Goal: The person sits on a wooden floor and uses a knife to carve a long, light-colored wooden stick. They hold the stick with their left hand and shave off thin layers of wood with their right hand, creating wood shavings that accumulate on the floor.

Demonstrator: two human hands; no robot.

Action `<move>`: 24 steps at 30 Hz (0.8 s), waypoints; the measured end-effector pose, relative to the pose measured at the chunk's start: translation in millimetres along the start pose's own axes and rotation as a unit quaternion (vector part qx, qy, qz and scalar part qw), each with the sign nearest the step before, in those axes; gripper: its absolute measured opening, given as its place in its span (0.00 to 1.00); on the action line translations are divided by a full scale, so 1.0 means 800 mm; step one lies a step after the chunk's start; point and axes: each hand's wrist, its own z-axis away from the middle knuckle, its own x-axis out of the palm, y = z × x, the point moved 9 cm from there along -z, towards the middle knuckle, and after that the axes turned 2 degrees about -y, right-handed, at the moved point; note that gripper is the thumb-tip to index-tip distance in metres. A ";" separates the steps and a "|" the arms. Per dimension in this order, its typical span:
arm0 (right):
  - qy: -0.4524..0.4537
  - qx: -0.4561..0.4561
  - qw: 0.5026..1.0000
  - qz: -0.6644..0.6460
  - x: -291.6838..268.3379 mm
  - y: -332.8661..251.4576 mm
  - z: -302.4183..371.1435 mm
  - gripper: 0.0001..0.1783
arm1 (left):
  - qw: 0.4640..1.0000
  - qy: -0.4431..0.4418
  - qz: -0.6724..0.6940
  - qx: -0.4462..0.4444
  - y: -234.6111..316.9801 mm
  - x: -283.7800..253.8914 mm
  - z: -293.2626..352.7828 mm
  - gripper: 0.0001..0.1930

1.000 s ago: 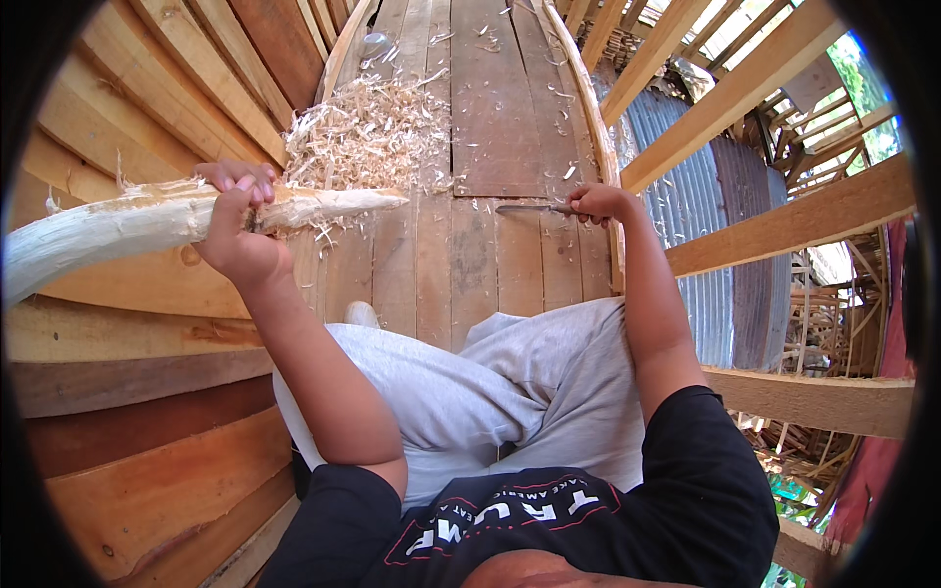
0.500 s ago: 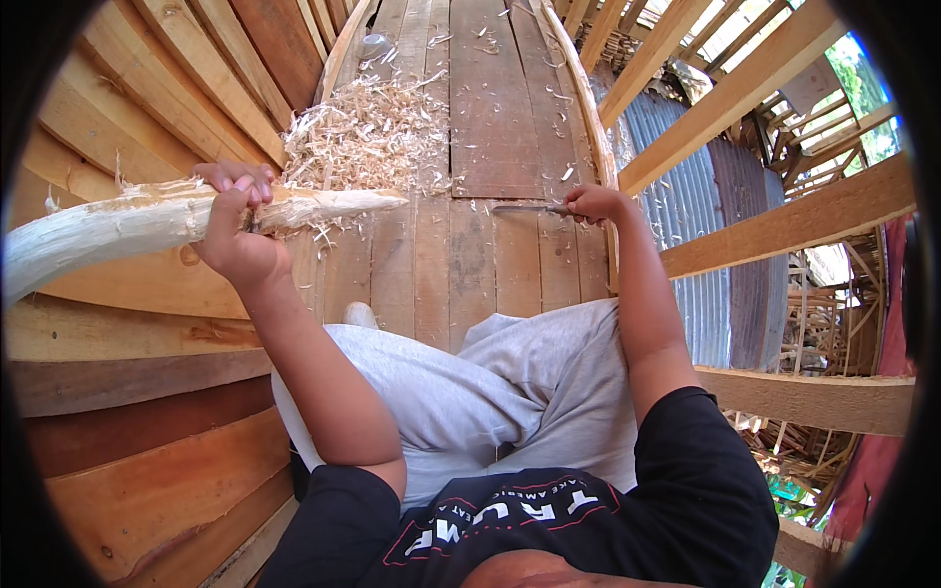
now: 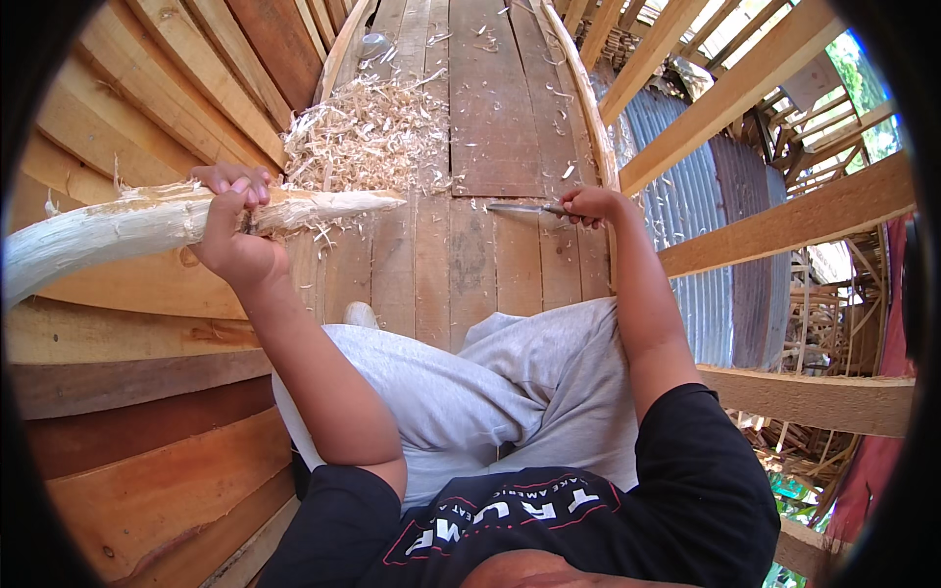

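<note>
A long, pale, peeled branch (image 3: 108, 235) comes in from the left edge and tapers to a rough point on its right. My left hand (image 3: 235, 220) is closed round it, a short way back from that point. Out to the right, my right hand (image 3: 588, 208) grips the handle of a knife (image 3: 520, 208). The blade points left, toward the branch tip, with a wide gap between them. Its flat face catches the light.
A heap of curly wood shavings (image 3: 363, 137) lies on the plank floor (image 3: 470, 265) beyond the branch. Wooden boards (image 3: 147, 333) wall the left side. Slanted timber rails (image 3: 794, 206) line the right, with corrugated metal sheets (image 3: 706, 225) beyond. A small clear container (image 3: 374, 45) sits farther off.
The knife has turned slightly in my right hand, so more of its blade face shows. My left hand and the branch have barely shifted.
</note>
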 end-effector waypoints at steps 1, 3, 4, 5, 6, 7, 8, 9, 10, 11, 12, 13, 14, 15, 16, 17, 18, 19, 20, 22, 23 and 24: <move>0.002 0.000 1.000 0.003 0.001 -0.001 0.000 0.15 | 1.000 0.001 0.006 -0.002 -0.001 0.000 0.000 0.07; 0.001 -0.005 1.000 0.003 0.005 -0.007 -0.001 0.15 | 1.000 0.004 0.018 -0.006 -0.003 -0.001 0.000 0.07; -0.002 -0.010 1.000 -0.001 0.009 -0.011 -0.002 0.15 | 1.000 0.005 0.017 -0.007 -0.003 0.000 0.000 0.07; -0.005 -0.015 1.000 -0.004 0.013 -0.016 -0.003 0.15 | 1.000 0.005 0.016 -0.008 -0.003 0.001 0.001 0.07; -0.006 -0.018 1.000 -0.019 0.017 -0.020 -0.005 0.14 | 1.000 0.005 0.013 -0.009 -0.002 0.001 0.001 0.07; -0.007 -0.020 0.999 -0.034 0.021 -0.024 -0.007 0.13 | 1.000 0.005 0.014 -0.009 -0.003 0.001 0.001 0.07; -0.008 -0.023 0.999 -0.049 0.025 -0.029 -0.009 0.13 | 1.000 0.005 0.014 -0.009 -0.003 0.001 0.001 0.07; -0.005 -0.024 0.998 -0.054 0.028 -0.033 -0.010 0.13 | 1.000 0.004 0.015 -0.009 -0.004 0.001 0.001 0.07; -0.001 -0.025 0.998 -0.058 0.032 -0.038 -0.012 0.13 | 1.000 0.004 0.014 -0.008 -0.004 0.001 0.001 0.07; 0.003 -0.027 0.998 -0.063 0.035 -0.043 -0.013 0.13 | 1.000 0.003 0.013 -0.007 -0.004 0.001 0.001 0.07; 0.002 -0.032 0.998 -0.062 0.040 -0.052 -0.014 0.13 | 1.000 0.003 0.011 -0.006 -0.004 0.001 0.000 0.07; 0.001 -0.038 0.997 -0.061 0.044 -0.062 -0.016 0.14 | 1.000 0.003 0.009 -0.005 -0.003 0.001 0.000 0.07; 0.000 -0.044 0.997 -0.060 0.049 -0.072 -0.017 0.14 | 1.000 0.004 0.007 -0.004 -0.001 0.001 0.001 0.07; 0.018 -0.061 0.997 -0.040 0.051 -0.087 -0.017 0.14 | 1.000 0.004 0.005 -0.004 -0.001 0.000 0.001 0.07; 0.036 -0.079 0.996 -0.021 0.052 -0.102 -0.016 0.14 | 1.000 0.004 0.001 -0.002 -0.001 -0.001 0.001 0.07; 0.054 -0.097 0.994 -0.001 0.053 -0.116 -0.015 0.14 | 1.000 0.003 -0.004 -0.001 0.000 -0.002 0.001 0.07; 0.102 -0.162 0.981 -0.001 0.045 -0.127 -0.019 0.13 | 1.000 0.000 -0.005 -0.001 -0.001 0.001 0.001 0.07; 0.153 -0.223 0.963 -0.002 0.037 -0.130 -0.024 0.13 | 1.000 -0.005 0.001 -0.004 -0.004 0.007 0.001 0.07; 0.204 -0.282 0.938 -0.001 0.027 -0.128 -0.024 0.12 | 1.000 -0.010 0.007 -0.007 -0.008 0.014 0.002 0.07; 0.271 -0.294 0.916 0.043 0.024 -0.161 -0.001 0.12 | 1.000 -0.009 -0.003 -0.003 -0.004 0.007 0.002 0.07; 0.304 -0.300 0.902 0.065 0.020 -0.180 0.017 0.12 | 1.000 -0.007 -0.009 -0.002 -0.002 0.001 0.001 0.07; 0.289 -0.293 0.909 0.070 0.019 -0.182 0.021 0.12 | 1.000 -0.008 -0.009 -0.002 -0.002 0.000 0.001 0.07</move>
